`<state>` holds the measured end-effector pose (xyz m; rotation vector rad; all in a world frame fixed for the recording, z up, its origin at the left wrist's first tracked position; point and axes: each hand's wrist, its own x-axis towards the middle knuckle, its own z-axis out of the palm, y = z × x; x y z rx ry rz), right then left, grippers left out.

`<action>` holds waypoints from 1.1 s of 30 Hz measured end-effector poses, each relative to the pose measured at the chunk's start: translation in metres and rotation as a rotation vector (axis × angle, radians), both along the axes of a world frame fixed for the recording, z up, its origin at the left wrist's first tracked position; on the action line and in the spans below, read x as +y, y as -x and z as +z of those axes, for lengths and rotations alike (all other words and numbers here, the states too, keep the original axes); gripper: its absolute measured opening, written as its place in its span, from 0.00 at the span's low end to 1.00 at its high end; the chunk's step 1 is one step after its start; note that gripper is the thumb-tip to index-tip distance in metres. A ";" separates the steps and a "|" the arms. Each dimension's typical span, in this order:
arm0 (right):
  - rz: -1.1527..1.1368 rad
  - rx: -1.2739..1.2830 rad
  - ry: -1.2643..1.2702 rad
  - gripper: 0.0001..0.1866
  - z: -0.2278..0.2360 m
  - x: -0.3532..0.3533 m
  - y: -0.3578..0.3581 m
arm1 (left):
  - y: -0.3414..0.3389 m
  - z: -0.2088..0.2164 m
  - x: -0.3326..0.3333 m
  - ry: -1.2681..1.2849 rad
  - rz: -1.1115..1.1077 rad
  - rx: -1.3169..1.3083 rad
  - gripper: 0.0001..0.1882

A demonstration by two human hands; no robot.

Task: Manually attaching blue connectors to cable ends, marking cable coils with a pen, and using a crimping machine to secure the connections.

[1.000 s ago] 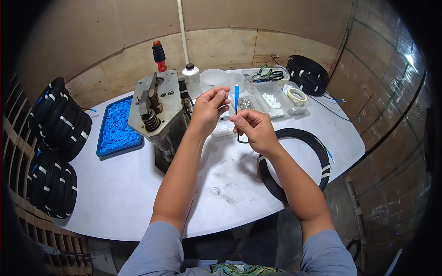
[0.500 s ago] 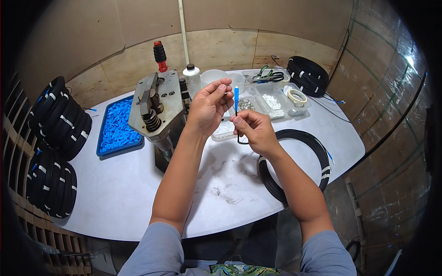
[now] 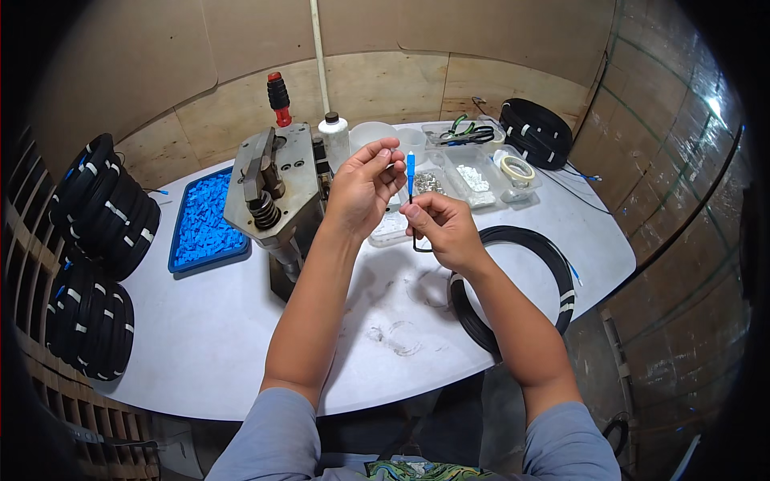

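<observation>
Pinching the black cable point(image 3: 422, 250) just below its blue plug point(image 3: 411, 172), the right hand point(image 3: 447, 231) holds it upright above the table point(image 3: 200, 345), between the middle and the far edge. The left hand point(image 3: 365, 186) is raised beside the plug's pale tip, thumb and fingers drawn narrow — whether they hold anything small, I cannot tell. The step in hand looks like fine work at that tip; going on with it would call for a steady right pinch and a light, exact touch from the left.

Near the table's right edge lies a coil point(image 3: 533, 236), partly covered by the right forearm. The press point(image 3: 301, 183) stands left of the middle, between the left hand and the blue tray point(image 3: 210, 267) — it stands in the way of a straight reach there. Toward the far edge are a bottle point(image 3: 335, 140), clear boxes point(image 3: 481, 202) partly hidden by the hands, snips point(image 3: 473, 136) and tape point(image 3: 528, 171). A bundle point(image 3: 536, 132) sits at the far right corner.
</observation>
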<state>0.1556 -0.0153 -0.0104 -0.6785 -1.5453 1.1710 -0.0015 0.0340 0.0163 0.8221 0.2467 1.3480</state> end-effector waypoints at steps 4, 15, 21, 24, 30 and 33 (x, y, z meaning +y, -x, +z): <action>-0.003 -0.008 0.000 0.12 -0.001 0.001 -0.001 | -0.001 0.002 0.001 0.069 -0.001 0.028 0.08; -0.008 -0.008 0.005 0.11 0.000 0.000 -0.001 | -0.003 0.000 0.000 0.033 0.050 0.012 0.06; -0.003 -0.017 0.006 0.11 0.001 0.000 0.001 | -0.001 0.004 -0.004 0.023 0.079 0.062 0.06; -0.009 -0.023 0.011 0.10 0.002 -0.001 -0.001 | -0.002 0.005 -0.005 0.022 0.075 0.066 0.08; -0.001 -0.014 -0.004 0.10 0.001 -0.001 0.000 | -0.001 0.010 -0.007 0.026 0.011 0.033 0.10; -0.006 -0.031 -0.007 0.11 0.001 -0.001 -0.001 | -0.002 0.005 -0.004 -0.002 0.003 0.014 0.09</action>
